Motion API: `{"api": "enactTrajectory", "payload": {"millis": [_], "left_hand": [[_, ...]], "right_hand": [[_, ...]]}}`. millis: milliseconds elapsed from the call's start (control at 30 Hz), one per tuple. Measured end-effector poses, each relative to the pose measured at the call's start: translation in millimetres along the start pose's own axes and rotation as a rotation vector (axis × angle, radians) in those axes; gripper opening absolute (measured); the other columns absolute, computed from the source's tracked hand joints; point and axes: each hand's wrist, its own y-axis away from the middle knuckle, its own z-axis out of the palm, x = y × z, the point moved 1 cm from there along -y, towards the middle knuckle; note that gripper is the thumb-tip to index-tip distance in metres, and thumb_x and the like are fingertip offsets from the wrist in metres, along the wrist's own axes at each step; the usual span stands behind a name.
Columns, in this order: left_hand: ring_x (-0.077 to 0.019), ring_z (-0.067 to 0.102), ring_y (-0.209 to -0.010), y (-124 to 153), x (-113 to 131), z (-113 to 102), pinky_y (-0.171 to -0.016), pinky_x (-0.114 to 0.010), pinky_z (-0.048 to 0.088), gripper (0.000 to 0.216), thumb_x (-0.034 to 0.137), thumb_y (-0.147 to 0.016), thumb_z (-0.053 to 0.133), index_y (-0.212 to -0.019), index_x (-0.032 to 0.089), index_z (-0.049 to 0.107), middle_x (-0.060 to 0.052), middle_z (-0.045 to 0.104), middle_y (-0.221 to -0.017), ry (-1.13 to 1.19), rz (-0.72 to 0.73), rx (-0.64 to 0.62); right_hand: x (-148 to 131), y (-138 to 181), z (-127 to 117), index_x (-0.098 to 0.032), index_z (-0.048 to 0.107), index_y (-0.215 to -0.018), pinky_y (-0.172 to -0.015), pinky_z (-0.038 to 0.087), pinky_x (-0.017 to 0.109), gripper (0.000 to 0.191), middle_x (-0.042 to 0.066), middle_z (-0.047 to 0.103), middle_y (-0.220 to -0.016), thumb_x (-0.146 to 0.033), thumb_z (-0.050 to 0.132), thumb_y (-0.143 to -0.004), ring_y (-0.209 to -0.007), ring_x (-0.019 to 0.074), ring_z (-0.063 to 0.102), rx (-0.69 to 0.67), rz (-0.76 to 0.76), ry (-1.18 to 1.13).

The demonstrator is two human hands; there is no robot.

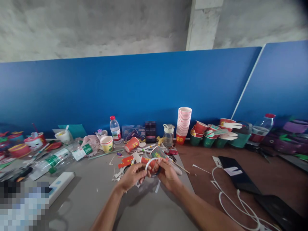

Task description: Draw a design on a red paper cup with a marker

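Note:
My left hand (133,175) and my right hand (167,173) meet above the grey table, both with fingers closed. Between them is a small red paper cup (152,165), partly covered by the fingers. A white curved strip (148,163) arches over the cup from my left fingertips to my right ones. Whether its ends are fixed to the cup is hidden. Just behind my hands lie a green patterned paper cup (157,152) on its side, red paper scraps (125,161) and white cut pieces (118,175). A tipped red paper cup (132,144) lies farther back.
A tall stack of paper cups (184,123) stands by the blue partition (144,86). Right of it are several red and green cups (209,139). Plastic bottles (59,157) lie at left, near a white box (61,186). A white cable (222,199) and dark phone (237,175) occupy the brown table.

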Motion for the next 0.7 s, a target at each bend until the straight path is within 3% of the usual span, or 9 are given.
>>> {"api": "enactTrajectory", "payload": {"millis": [267, 467, 700], "left_hand": [[-0.0054, 0.051, -0.048, -4, -9, 9, -0.049, -0.018, 0.037, 0.024, 0.038, -0.077, 0.061, -0.080, 0.015, 0.056, -0.004, 0.066, -0.080, 0.217, 0.054, 0.022], [-0.0024, 0.038, -0.035, -3, -10, 9, -0.037, -0.015, 0.025, 0.029, 0.043, -0.079, 0.057, -0.080, 0.016, 0.051, -0.001, 0.065, -0.061, 0.288, 0.004, 0.046], [-0.0051, 0.042, -0.040, -1, -6, 17, -0.038, -0.016, 0.026, 0.031, 0.047, -0.077, 0.058, -0.076, 0.016, 0.053, 0.000, 0.063, -0.056, 0.191, -0.053, -0.006]], "right_hand": [[4, -1, 3, -0.018, 0.054, -0.067, -0.059, 0.043, 0.026, 0.021, -0.002, 0.056, -0.059, -0.037, 0.060, -0.073, -0.055, 0.0122, 0.052, 0.009, 0.118, -0.122], [5, 2, 3, -0.016, 0.056, -0.067, -0.061, 0.043, 0.027, 0.039, 0.003, 0.060, -0.060, -0.054, 0.050, -0.076, -0.060, 0.0163, 0.057, -0.075, 0.228, -0.040], [13, 2, -2, -0.015, 0.053, -0.057, -0.051, 0.038, 0.022, 0.033, -0.001, 0.052, -0.051, -0.043, 0.056, -0.075, -0.047, 0.0106, 0.047, 0.002, 0.241, -0.089]]}}
